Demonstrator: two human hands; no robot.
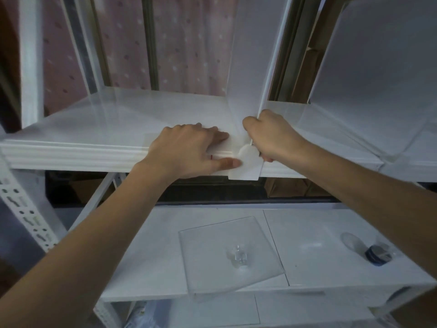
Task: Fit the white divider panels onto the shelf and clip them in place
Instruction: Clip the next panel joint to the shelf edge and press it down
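Head view: I've got both hands up at the front lip of the white metal shelf (71,152), mid-frame. The upright translucent white divider panel (246,55) stands on it, long axis running near-to-far, front edge right betw. the two hands. At its base the white rounded plastic clip (246,164) hangs over the lip.

Left hand (189,150): fingers flat on the shelf just left of the panel, thumb tip touching the clip's left side, so pressing, not gripping. Right hand (272,136): curled round the panel's front edge just above the clip; looks like a pinch on the panel, but fingertips are hidden behind the edge, so can't confirm.

Next move as I read it: clip wants pushing far-ward and down onto the lip. Left thumb is nearer, already on it; right steadies the panel.

Hard to see: whether the clip is seated, since its underside is out of sight. A second white panel (378,67) at far right is cut off by the frame. On the lower shelf (165,256), a clear plastic sheet (227,254) w/ a small clear piece on it, blurry.
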